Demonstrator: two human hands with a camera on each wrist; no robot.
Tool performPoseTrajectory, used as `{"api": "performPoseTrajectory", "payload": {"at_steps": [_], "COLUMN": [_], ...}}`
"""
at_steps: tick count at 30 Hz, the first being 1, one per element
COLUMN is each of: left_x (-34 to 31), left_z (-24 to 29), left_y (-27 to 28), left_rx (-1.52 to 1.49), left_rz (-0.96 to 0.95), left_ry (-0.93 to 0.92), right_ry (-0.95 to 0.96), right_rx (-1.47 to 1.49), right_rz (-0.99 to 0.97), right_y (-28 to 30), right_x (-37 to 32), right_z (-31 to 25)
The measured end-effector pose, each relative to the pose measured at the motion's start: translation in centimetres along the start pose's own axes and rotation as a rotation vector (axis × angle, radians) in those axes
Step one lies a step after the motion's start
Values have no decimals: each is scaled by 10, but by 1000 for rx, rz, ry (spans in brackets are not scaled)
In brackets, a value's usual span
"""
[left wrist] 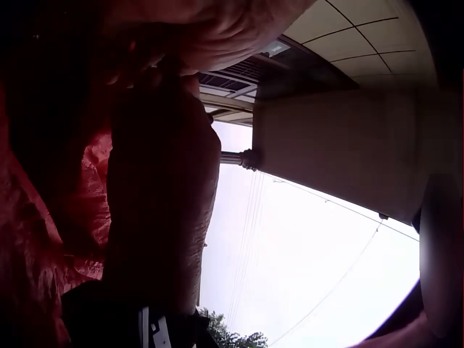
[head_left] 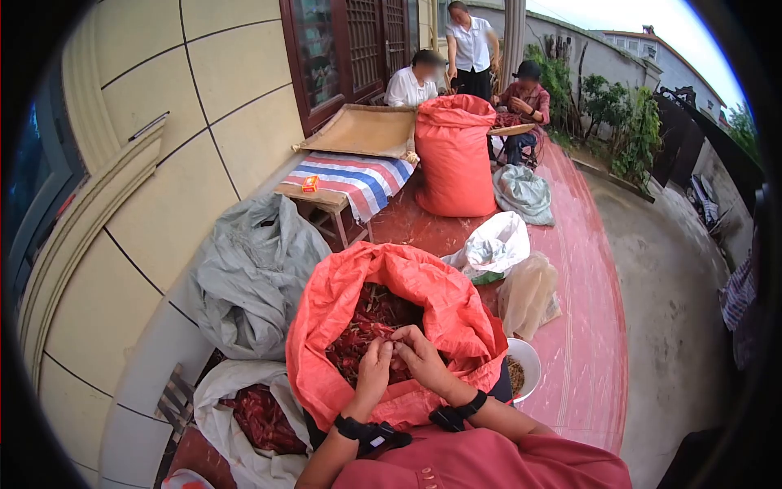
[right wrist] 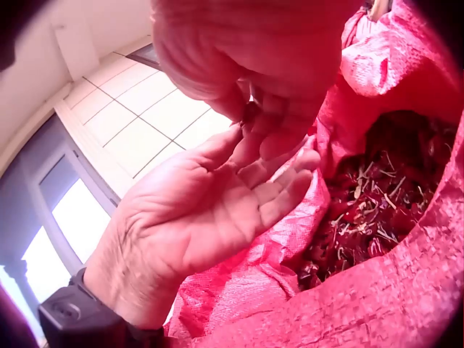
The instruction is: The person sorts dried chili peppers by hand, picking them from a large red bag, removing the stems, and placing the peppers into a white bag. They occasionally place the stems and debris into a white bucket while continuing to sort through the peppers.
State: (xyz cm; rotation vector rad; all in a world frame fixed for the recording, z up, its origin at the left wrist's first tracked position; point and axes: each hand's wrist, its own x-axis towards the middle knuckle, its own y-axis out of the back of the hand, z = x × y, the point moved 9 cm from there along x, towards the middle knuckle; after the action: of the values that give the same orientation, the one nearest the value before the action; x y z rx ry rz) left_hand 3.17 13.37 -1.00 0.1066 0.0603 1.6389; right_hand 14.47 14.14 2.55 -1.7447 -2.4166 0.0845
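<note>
At the meeting fingertips of the right hand (head_left: 423,361) and the left hand (head_left: 374,368), above the open mouth of a red woven sack (head_left: 314,326), a small dark-red piece of dried chili (right wrist: 250,114), judged so by colour and by the heap below; exact shape mostly hidden. On the right, thumb and finger bent into a pinch on this piece. On the left, thumb tip and finger closed at the same piece, palm turned up, other fingers stretched loosely. Directly under, inside the sack, a heap of dried red chilies (head_left: 350,342) with thin pale stems.

Possible trouble here: a slip of so small a piece from the fingertips, and then its loss among the similar chilies; also crumbling of the dry skin, from too hard pressing. Possible too, an inward folding of the sack's soft rim against the wrists, because of its slack cloth.

To the left, just beside, a white sack (head_left: 212,416) with more red chilies; behind it, a grey sack (head_left: 261,281). To the right, near, a white bowl (head_left: 528,363) with brownish bits, perhaps easy to upset by a careless sideways move. Farther ahead, a clear plastic bag (head_left: 525,297), a tall red sack (head_left: 454,163) standing upright, and three people (head_left: 414,85).
</note>
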Motion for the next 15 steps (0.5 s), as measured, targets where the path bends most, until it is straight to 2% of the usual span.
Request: {"api": "performPoseTrajectory", "payload": {"at_steps": [1, 3, 10, 13, 14, 15], "left_x": [-6, -2, 1, -7, -8, -9], "left_z": [38, 46, 76, 83, 85, 95], "left_y": [1, 0, 5, 7, 7, 9], "left_rx": [78, 117, -179, -99, -58, 1], "left_rz": [-1, -2, 35, 30, 27, 109], "left_ry": [-84, -108, -197, -166, -158, -338], "right_ry": [-38, -97, 75, 22, 129, 235], "right_rx": [103, 262, 305, 308, 112, -85], "right_rz": [-36, -85, -209, -134, -72, -11], "right_y": [0, -4, -16, -15, -10, -6], "right_x": [2, 7, 11, 4, 3, 1], "right_z": [3, 5, -27, -30, -39, -50]}}
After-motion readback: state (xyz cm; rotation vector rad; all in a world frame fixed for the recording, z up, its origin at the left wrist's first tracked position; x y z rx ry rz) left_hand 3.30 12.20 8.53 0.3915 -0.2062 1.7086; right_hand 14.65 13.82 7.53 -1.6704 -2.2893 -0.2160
